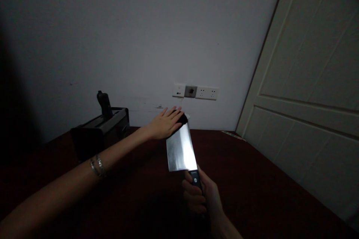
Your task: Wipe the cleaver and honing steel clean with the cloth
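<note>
A cleaver point(181, 151) with a broad, shiny blade is held up in front of me, its tip pointing away. My right hand point(200, 194) is wrapped round its black riveted handle, at the lower middle of the head view. Across the far end of the blade lies my left hand point(167, 124), palm down, with fingers stretched out and apart. Beneath those fingers is a dark, cloth-like piece point(182, 118) against the blade; most of it is hidden by the hand. A bracelet point(97, 165) circles my left wrist.
At the left stands a dark knife block point(101, 130) with one black-handled tool point(104, 104) upright in its top. Behind is a pale wall with a row of sockets point(195, 92). A white panelled door point(305, 108) borders the dark red tabletop point(230, 164) on the right.
</note>
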Action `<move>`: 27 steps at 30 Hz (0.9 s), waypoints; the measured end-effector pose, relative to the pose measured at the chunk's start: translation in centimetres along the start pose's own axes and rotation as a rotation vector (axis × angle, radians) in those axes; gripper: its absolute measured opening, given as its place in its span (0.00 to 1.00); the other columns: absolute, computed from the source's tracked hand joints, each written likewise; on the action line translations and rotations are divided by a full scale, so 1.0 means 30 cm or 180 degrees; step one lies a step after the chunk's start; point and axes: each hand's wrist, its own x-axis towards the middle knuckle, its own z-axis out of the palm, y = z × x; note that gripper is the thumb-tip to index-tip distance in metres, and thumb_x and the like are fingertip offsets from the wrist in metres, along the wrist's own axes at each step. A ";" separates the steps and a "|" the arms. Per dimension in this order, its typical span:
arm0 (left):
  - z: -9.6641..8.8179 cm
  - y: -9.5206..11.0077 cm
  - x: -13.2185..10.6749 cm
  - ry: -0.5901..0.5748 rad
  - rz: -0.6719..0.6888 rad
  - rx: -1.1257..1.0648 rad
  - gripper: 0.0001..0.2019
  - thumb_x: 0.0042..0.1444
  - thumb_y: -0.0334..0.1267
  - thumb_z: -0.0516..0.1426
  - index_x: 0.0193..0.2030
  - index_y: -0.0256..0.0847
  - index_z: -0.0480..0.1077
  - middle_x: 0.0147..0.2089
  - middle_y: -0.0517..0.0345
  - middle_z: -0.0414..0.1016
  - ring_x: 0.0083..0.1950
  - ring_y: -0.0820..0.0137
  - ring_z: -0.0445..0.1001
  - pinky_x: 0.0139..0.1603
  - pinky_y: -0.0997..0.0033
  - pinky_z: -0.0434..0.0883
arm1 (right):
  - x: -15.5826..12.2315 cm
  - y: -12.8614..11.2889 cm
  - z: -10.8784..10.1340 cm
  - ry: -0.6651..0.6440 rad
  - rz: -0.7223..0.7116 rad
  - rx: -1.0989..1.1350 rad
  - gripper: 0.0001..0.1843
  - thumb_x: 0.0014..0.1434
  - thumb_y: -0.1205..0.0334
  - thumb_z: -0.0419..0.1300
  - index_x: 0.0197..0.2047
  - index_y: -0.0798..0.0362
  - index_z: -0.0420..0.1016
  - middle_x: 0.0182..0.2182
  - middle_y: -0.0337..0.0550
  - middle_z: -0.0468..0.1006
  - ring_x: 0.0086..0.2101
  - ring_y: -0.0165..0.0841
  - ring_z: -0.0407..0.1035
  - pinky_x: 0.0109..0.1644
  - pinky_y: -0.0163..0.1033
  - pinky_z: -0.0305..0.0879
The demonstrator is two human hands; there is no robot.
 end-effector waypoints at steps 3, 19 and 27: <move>0.013 -0.012 0.002 0.0097 0.0020 0.0004 0.27 0.63 0.47 0.34 0.65 0.36 0.43 0.68 0.46 0.39 0.68 0.61 0.38 0.63 0.55 0.42 | -0.001 -0.002 0.001 0.0057 -0.0030 -0.0058 0.16 0.58 0.53 0.51 0.29 0.58 0.67 0.15 0.29 0.56 0.12 0.17 0.40 0.10 0.21 0.47; 0.019 -0.041 -0.007 0.0973 0.0476 -0.0762 0.21 0.62 0.36 0.43 0.61 0.37 0.52 0.63 0.46 0.56 0.63 0.67 0.54 0.62 0.58 0.55 | 0.004 -0.008 0.009 0.0151 -0.0026 -0.0233 0.18 0.58 0.51 0.51 0.28 0.57 0.67 0.14 0.29 0.55 0.12 0.17 0.41 0.11 0.21 0.47; -0.082 0.003 -0.019 0.1701 0.0827 -0.0964 0.21 0.61 0.31 0.44 0.61 0.36 0.53 0.64 0.44 0.52 0.66 0.66 0.48 0.63 0.56 0.53 | 0.006 -0.017 0.019 0.0242 0.0011 -0.0239 0.16 0.56 0.51 0.54 0.27 0.57 0.66 0.14 0.29 0.56 0.12 0.17 0.40 0.10 0.21 0.45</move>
